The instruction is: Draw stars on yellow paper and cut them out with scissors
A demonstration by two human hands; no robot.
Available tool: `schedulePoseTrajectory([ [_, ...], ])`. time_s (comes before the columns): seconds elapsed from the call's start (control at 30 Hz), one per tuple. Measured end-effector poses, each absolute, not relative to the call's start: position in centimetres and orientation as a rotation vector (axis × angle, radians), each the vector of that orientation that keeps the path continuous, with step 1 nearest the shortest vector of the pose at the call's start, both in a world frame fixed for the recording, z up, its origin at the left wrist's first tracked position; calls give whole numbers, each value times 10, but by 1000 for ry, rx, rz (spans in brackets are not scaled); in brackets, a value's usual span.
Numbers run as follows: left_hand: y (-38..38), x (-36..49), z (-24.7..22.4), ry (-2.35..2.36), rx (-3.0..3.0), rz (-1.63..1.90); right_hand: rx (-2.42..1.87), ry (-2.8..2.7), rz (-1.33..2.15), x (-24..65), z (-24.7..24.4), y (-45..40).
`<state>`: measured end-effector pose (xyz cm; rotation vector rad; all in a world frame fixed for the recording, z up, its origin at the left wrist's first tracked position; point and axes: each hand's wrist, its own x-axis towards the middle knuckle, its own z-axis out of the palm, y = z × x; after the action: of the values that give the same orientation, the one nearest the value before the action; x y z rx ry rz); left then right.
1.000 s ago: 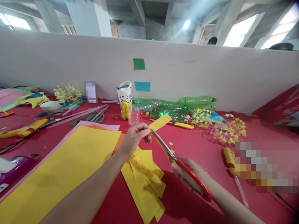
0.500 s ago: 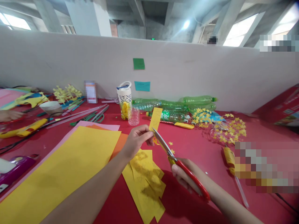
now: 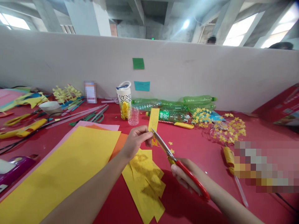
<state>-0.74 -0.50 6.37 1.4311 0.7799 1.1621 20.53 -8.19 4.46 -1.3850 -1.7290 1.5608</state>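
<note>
My left hand (image 3: 140, 139) pinches the lower part of a narrow strip of yellow paper (image 3: 154, 119), held upright above the table. In my right hand (image 3: 184, 174) is a pair of scissors (image 3: 167, 148) with red handles. The blades look almost closed, with their tips at the paper's edge beside my left fingertips. Two small yellow paper stars (image 3: 171, 143) lie on the table behind the blades. Beneath my hands, overlapping yellow paper pieces (image 3: 144, 177) with faint drawn outlines are spread out.
Large yellow paper sheets (image 3: 70, 161) lie at left on orange and pink ones. Green plastic bottles (image 3: 175, 115) line the back near a white tumbler (image 3: 123, 95). Star sprays (image 3: 230, 129) and a yellow glue gun (image 3: 229, 157) are at right. A paper cup (image 3: 51, 107) stands at left.
The yellow strip has shifted and turned slightly in my left fingers. The scissors have barely moved. Another person's hand at the far left has left the view.
</note>
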Motion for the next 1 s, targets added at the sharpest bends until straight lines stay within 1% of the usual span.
schedulePoseTrajectory([
  [0.4, -9, -1, 62, 809, 1380, 1185, -1497, -1565, 1646, 201, 40, -83],
  [0.6, -8, 0, 60, 783, 1347, 1181, -1457, -1587, 1620, 201, 40, -84],
  [1.0, -7, -3, 60, 749, 1262, 1173, -1526, -1601, 1581, 201, 43, -83],
])
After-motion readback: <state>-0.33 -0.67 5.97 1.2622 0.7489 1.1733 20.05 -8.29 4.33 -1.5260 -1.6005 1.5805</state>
